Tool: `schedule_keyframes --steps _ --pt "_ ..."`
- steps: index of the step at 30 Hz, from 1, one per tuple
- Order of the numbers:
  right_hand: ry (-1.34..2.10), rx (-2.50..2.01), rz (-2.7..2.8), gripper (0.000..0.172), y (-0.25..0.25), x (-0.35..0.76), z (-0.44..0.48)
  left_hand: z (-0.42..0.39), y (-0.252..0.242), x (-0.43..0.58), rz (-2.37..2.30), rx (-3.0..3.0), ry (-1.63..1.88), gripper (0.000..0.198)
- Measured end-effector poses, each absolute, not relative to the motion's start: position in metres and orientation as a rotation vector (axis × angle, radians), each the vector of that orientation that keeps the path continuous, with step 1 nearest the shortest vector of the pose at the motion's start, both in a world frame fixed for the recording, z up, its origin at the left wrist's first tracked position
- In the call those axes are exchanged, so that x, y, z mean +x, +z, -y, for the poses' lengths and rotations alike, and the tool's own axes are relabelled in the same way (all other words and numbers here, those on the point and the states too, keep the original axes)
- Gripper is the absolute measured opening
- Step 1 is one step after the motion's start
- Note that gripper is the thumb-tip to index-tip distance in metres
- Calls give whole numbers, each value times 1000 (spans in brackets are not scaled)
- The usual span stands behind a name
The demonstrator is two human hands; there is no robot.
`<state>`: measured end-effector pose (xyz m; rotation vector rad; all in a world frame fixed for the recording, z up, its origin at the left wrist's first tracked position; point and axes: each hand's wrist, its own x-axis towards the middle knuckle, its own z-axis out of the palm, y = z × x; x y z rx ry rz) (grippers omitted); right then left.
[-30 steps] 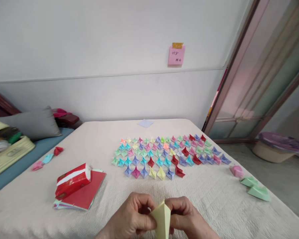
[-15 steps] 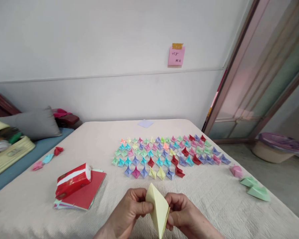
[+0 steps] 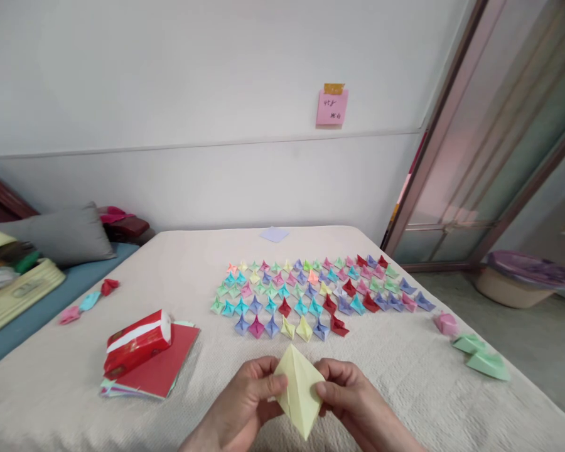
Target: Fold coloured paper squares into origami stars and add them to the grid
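A pale yellow folded paper [image 3: 299, 389], diamond-shaped, is held up over the cream cloth [image 3: 405, 376] at the bottom centre. My left hand [image 3: 245, 408] pinches its left corner and my right hand [image 3: 353, 402] pinches its right corner, fingers closed on it. Just beyond my hands lie rows of several small folded paper shapes [image 3: 311, 292] in many colours.
A red packet [image 3: 136, 342] rests on a stack of coloured paper sheets [image 3: 164, 370] at the left. Loose folded pieces lie at the far left [image 3: 89, 300] and right [image 3: 480, 358]. A pink note [image 3: 331, 107] hangs on the wall. A grey cushion [image 3: 61, 235] sits back left.
The yellow paper has turned from edge-on to face-on and spread into a flat diamond. Both hands stayed on it at the same spot.
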<state>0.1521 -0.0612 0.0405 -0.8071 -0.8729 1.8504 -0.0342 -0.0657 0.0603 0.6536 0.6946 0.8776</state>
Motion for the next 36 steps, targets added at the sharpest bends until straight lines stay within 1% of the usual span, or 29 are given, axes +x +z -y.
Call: schedule_keyframes --steps 4,7,10,11,13,14,16,17,19,20,24,27,30,31,32,36 --pt "1580 -897 1081 32 43 152 58 68 65 -30 -806 707 896 24" --pt "1381 -1029 1136 32 42 150 58 65 57 -29 -906 804 951 26" --pt "1369 -1079 1064 22 42 147 60 59 44 -28 -1064 1036 1087 33" --pt "1392 -1060 1039 22 43 146 60 57 40 -28 -1070 1073 1122 35" --pt "1410 -1008 1020 31 46 145 61 56 38 -27 -1016 1044 1150 34" --pt "1401 -988 1026 35 47 145 61 57 40 -27 -976 1005 1141 37" --pt "1365 -964 1046 37 49 145 62 59 47 -26 -923 966 1068 46" --pt "1353 -964 1061 36 49 146 63 60 51 -25 -915 982 1015 42" --pt "1340 -975 1108 35 48 146 64 62 56 -24 -955 1060 929 25" --pt "1335 -984 1137 35 47 146 65 63 57 -24 -995 1108 906 22" --pt "1269 -1053 1275 41 41 144 68 63 52 -23 -1125 1290 925 30" --pt "1228 -1094 1333 38 39 145 69 63 45 -23 -1054 1331 975 22" --pt "1203 -1105 1347 35 41 147 71 65 41 -25 -974 1300 1062 42" --pt "1195 -1107 1352 35 41 148 71 66 42 -25 -962 1308 1090 43" --pt "1186 -1107 1359 35 42 149 71 67 43 -26 -956 1332 1108 40" --pt "1126 -1083 1390 37 43 151 71 70 51 -29 -990 1514 1098 13"
